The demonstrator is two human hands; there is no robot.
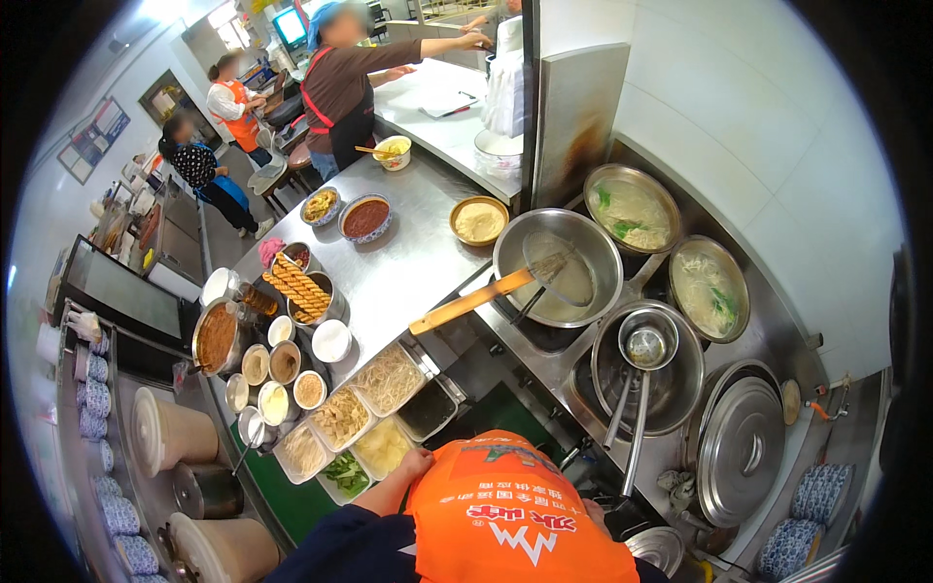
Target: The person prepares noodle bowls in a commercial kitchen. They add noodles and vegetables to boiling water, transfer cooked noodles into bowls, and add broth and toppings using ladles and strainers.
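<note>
My left hand [418, 463] rests at the left side of my orange apron [503, 503], close to a tray of sliced potato [382, 446]; its fingers are mostly hidden. Only a sliver of my right hand [595, 513] shows past the apron's right edge, so its grip is hidden. Ahead on the stove, a wire skimmer with a wooden handle [474, 300] lies across a large steel pot [503, 251]. Two long-handled ladles [645, 415] rest in another steel pot [601, 386]. Two pans of noodles in broth, one upper [619, 200] and one lower [705, 291], hold green leaves.
Seasoning tubs [332, 340] and fried dough twists [297, 288] stand left. On the steel counter [430, 255] are a bowl of red sauce [367, 218] and a bowl of pale paste [479, 221]. A steel lid [742, 452] leans at right. Several people are beyond the counter.
</note>
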